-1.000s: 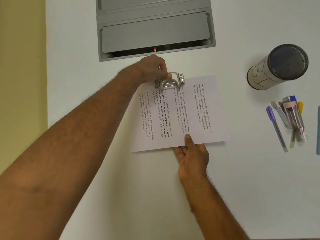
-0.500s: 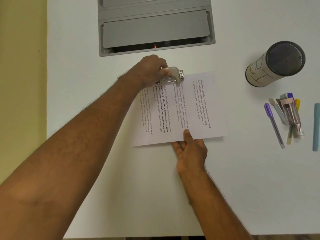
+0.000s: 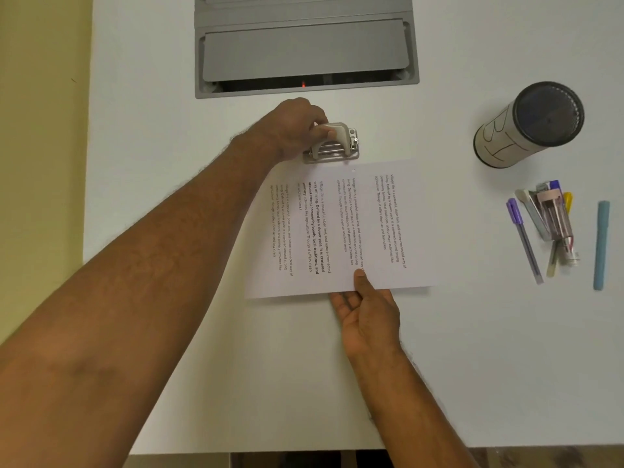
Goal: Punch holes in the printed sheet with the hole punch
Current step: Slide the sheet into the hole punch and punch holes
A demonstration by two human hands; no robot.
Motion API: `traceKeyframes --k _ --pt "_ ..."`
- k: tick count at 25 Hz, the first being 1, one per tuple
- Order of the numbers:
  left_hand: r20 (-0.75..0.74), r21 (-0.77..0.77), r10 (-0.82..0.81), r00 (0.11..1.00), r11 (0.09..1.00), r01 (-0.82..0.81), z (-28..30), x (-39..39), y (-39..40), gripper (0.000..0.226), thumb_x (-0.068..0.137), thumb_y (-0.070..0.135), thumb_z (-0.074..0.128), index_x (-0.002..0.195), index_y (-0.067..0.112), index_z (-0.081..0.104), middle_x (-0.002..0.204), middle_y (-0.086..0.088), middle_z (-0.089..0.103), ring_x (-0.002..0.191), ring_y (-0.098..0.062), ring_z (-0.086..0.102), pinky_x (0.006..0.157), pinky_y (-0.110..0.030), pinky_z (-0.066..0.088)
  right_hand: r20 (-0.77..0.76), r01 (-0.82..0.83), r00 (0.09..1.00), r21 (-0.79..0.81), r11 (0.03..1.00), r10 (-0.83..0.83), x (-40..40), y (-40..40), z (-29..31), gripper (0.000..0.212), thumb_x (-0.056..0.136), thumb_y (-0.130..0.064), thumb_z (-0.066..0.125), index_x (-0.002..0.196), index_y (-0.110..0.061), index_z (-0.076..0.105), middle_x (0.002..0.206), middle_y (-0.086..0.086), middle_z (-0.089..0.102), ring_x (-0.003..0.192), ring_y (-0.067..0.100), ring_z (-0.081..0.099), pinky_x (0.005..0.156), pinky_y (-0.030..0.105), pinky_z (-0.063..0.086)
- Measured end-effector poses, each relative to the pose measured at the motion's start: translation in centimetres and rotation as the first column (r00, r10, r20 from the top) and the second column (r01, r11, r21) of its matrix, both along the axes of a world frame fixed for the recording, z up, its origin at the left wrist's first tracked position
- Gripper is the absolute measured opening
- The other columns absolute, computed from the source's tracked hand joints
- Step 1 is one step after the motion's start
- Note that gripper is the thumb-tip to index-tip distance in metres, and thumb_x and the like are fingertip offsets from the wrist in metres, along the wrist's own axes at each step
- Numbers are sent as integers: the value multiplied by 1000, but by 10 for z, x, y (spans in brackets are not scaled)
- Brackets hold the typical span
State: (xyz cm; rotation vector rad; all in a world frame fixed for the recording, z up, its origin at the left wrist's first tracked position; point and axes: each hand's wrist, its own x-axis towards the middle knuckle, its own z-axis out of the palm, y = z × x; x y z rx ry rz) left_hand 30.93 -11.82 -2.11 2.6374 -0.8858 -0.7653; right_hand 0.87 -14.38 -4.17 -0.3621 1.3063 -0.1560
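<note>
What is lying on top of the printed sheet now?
Only the right hand's thumb presses the printed sheet near its front edge. The hole punch sits beyond it. The left forearm hides the far left corner.

The sheet point(image 3: 341, 228) is showing white with grey and bold black print. At its twelve o'clock the punch point(image 3: 332, 143) is gleaming silver-beige. At three o'clock are lying a purple pen point(image 3: 524, 239), a teal marker point(image 3: 601, 245) and a beige cylinder point(image 3: 526, 125) with black lines and dark lid. The table point(image 3: 472, 366) is looking white.
</note>
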Motion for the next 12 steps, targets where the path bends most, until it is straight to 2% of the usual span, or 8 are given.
traceKeyframes --k 3,6,7,9,12 --pt "-71 -120 130 989 983 -138 1 -6 11 51 107 50 46 147 19 54 141 -10 59 125 -25 56 98 -31 39 19 8 1000 14 1000 -9 -12 2 2 32 100 -5 66 132 -14 66 110 7 82 88 19 81 81 42 65" --pt "-25 -334 380 925 869 -365 2 -36 44 52 107 48 46 149 16 51 147 -9 56 134 -24 53 113 -37 42 33 9 999 -3 1000 -9 -22 1 6 33 100 -3 65 132 -14 66 117 9 80 91 20 81 84 45 66" --pt "8 -397 479 878 807 -437 2 -52 60 52 107 46 48 148 15 51 147 -9 55 135 -25 52 116 -41 41 46 13 999 -8 1000 -13 -24 0 7 33 100 -3 65 131 -14 66 117 9 80 94 21 81 85 47 66" --pt "-18 -450 658 753 667 -594 2 -91 90 52 104 46 54 146 15 51 145 -8 54 134 -26 52 115 -47 43 72 15 997 -16 1000 -14 -28 -2 11 34 100 -3 65 132 -15 66 117 9 80 99 23 80 86 49 64" --pt "-237 -361 825 513 415 -835 8 -148 125 64 95 51 68 147 23 45 135 1 57 115 -18 62 103 -45 53 99 10 995 -18 1000 -8 -34 -2 17 31 100 -3 65 127 -17 69 119 9 79 101 23 80 86 48 64"
